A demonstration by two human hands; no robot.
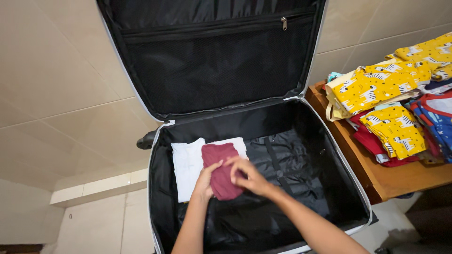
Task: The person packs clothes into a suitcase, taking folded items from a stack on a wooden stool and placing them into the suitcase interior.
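From the head camera, an open black suitcase (245,141) lies on pale, glossy floor tiles, and everything else is best placed against it. Its lid stands raised at the far side, lined with smooth black fabric and a wide mesh pocket (212,70) closed along the top by a zip with a small metal pull. The lower shell is lined with shiny, crinkled black cloth, and flat black straps (275,160) run across it towards the right half. In the left half of the shell lies a folded white garment (186,164), soft and rectangular, and on top of it, overlapping its right edge, sits a folded maroon garment (220,174), a narrow oblong of matte knit cloth. The left hand (204,182) rests at the near left edge of the maroon piece, fingers bent and touching the cloth; whether it pinches it or only presses on it cannot be told. The right hand (248,176) lies over the garment's right side, fingers curled in and pressing on the fabric, with the thumb towards the left hand. To the right of the suitcase, touching its corner, stands a wooden table (395,181) with a warm brown, smooth top. On it lie piled clothes: yellow garments (376,87) printed with small zebra shapes, red pieces (372,141) beneath them, and blue and red clothing (435,115) at the far right edge.
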